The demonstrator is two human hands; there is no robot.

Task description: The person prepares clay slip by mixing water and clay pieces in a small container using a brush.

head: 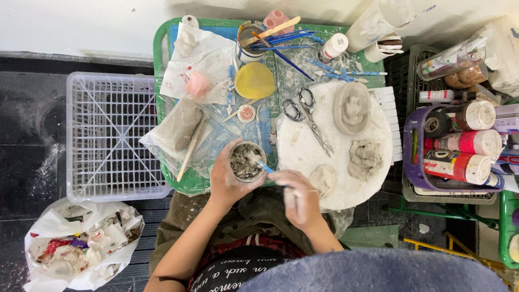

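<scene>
Scissors (pixel 307 114) lie on a round white board (pixel 303 157), beside a grey clay oval (pixel 352 107) and two clay lumps (pixel 365 159). A yellow disc (pixel 254 80) sits on the green tray (pixel 158 59). Left stands a white basket (pixel 111 135), below it a scrap-filled bag (pixel 81 246). Paint bottles (pixel 465 154) fill a purple bin (pixel 409 157) at right.

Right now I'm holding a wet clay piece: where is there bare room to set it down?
Bare room: the round board left of the scissors, above the right hand; also the white basket. Crowded: the green tray with bags and brushes, and the bottle bin.
</scene>
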